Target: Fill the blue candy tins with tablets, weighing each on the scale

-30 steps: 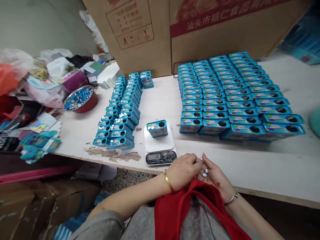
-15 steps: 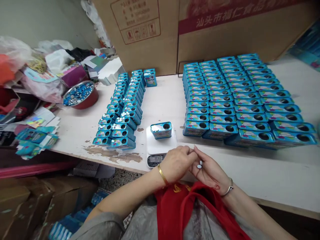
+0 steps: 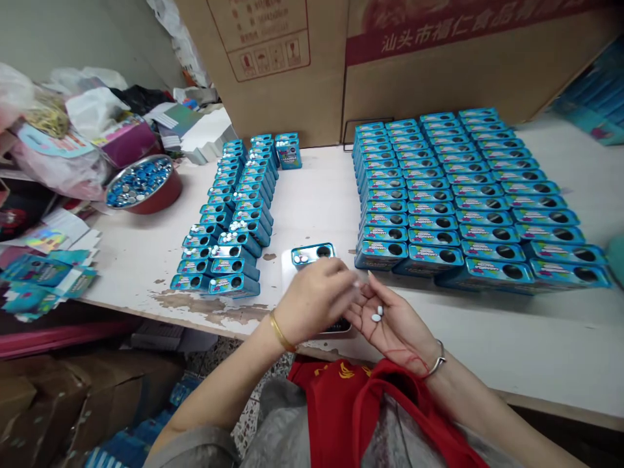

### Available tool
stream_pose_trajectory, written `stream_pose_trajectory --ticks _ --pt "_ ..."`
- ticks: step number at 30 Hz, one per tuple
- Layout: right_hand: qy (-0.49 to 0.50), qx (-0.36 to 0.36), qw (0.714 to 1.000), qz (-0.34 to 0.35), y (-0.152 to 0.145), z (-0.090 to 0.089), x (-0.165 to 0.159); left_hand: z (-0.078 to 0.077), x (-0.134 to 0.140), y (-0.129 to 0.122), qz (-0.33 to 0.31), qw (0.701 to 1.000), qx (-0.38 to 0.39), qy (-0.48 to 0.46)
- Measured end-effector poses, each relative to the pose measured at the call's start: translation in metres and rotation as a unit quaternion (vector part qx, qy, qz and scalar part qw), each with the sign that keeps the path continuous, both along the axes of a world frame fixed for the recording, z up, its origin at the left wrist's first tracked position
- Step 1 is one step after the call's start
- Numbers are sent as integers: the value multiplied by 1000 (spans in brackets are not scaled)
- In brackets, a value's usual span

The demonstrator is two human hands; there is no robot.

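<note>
My right hand (image 3: 397, 325) is palm up and cupped, with two small white candies (image 3: 376, 317) in it. Just left of it, my left hand (image 3: 322, 292) has bent fingers pressed together; the fingertips are blurred, and what they hold is unclear. A blue tin (image 3: 312, 253) with a round dark opening stands upright beyond my left hand, with white candies lying on its top. Under it is a white digital scale (image 3: 287, 266), largely covered by my left hand, its readout hidden.
Rows of blue tins (image 3: 439, 195) with round openings stand at the right. Two narrower rows of tins (image 3: 234, 250), several with white candies on top, stand at the left. A red bowl (image 3: 160, 198) of shiny lids, paper stacks and bags lie farther left. Cardboard boxes (image 3: 273, 110) back the table.
My left hand has drawn away from my right palm, leftward over the scale. My right palm has opened wider. The candies on the tin's top are arranged differently, and the view has shifted slightly.
</note>
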State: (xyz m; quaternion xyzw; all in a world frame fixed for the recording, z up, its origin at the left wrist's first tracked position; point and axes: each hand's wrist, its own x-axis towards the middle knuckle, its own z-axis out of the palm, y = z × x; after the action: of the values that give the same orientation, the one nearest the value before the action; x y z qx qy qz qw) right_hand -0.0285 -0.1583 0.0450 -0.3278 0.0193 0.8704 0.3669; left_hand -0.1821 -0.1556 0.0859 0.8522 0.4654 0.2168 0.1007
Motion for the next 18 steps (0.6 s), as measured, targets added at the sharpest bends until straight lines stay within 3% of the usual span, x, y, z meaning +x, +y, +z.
stream_pose_trajectory --ticks 2,5,7,11,18 --pt "8 -2 1000 -12 -3 -8 2 0 0 -4 -12 999 12 49" --pt "-17 -15 1000 12 -8 -21 13 1 -21 1 104 989 56 87" --pt "-42 -23 999 20 -9 -29 25 -1 -39 10 144 982 42 112" --pt "-67 -24 997 -2 -10 -40 49 -10 -47 30 84 992 -10 98" --pt "-53 -26 998 -24 -20 -49 74 -10 16 29 -2 997 -69 -23"
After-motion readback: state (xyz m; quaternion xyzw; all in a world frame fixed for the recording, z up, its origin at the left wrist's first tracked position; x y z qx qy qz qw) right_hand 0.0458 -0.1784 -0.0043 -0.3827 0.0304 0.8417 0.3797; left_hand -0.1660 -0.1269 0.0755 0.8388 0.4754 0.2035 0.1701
